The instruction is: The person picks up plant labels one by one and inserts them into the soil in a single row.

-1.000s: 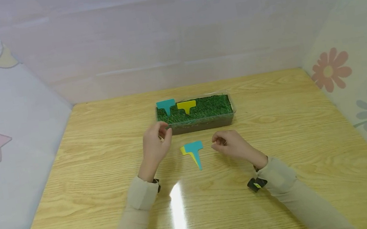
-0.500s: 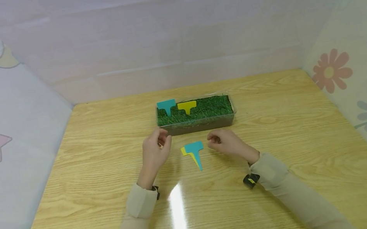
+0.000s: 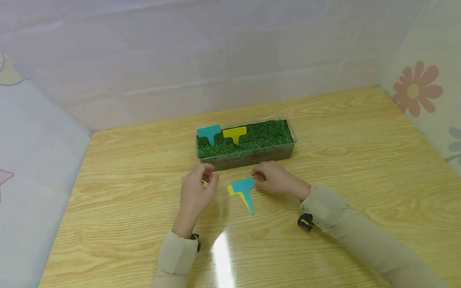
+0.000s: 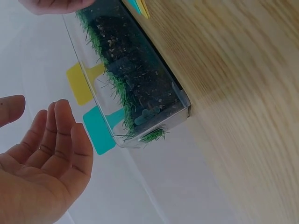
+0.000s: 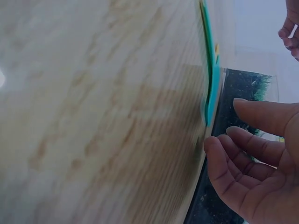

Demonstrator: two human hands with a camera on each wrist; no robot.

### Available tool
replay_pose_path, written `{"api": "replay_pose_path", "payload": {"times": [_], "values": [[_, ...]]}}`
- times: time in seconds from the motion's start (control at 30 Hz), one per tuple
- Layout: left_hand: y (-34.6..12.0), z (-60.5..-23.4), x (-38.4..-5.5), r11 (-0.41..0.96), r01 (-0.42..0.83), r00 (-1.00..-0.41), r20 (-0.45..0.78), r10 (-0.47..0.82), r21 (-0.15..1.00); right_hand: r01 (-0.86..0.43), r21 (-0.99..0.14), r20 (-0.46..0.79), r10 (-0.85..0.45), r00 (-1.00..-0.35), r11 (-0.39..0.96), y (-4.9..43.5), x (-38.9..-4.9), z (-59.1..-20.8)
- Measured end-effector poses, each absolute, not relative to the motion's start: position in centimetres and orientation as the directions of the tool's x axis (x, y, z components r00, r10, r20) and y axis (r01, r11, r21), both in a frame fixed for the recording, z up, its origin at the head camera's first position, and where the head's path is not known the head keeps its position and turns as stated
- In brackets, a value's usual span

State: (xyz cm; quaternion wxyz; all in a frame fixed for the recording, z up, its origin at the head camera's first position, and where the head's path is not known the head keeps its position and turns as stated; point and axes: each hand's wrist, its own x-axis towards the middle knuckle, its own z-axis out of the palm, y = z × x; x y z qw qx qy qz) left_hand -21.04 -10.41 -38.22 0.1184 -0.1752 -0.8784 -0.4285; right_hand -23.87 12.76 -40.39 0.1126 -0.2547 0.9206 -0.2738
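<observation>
A blue T-shaped plant label (image 3: 242,185) lies on the table, partly over a yellow plant label (image 3: 230,190). My right hand (image 3: 277,178) is just right of them, its fingertips close to the blue label's right end. In the right wrist view that hand's fingers (image 5: 219,161) are loosely bent with a gap to the thumb, and nothing is between them. My left hand (image 3: 195,193) hovers left of the labels, fingers loosely curved and holding nothing. Behind, a clear planter (image 3: 250,159) of soil and green grass has a blue label (image 3: 208,131) and a yellow label (image 3: 235,134) standing upright at its left.
The wooden table (image 3: 130,187) runs to a pale cloth backdrop (image 3: 218,57) at the back and both sides. Right of the upright yellow label, the planter's grass (image 3: 268,131) has no label in it. Each wrist bears a small black camera (image 3: 305,222).
My right hand has moved left and slightly forward, up to the blue label on the table. My left hand has drawn back a little from the planter. The labels stay in place.
</observation>
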Motion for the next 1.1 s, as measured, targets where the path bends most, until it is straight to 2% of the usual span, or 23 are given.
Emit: {"api": "replay_pose_path", "payload": {"times": [0.53,1.1], "values": [[-10.2,-38.5,-21.2,0.588,0.431,-0.9,0.375,0.223,0.684,-0.461,-0.455,-0.123,-0.567,-0.815,0.762,11.5,-24.6,-40.9],[-10.2,-38.3,-21.1,0.582,0.426,-0.903,0.368,0.224,0.693,-0.475,-0.432,-0.129,-0.574,-0.809,0.767,11.0,-24.6,-41.0]]}}
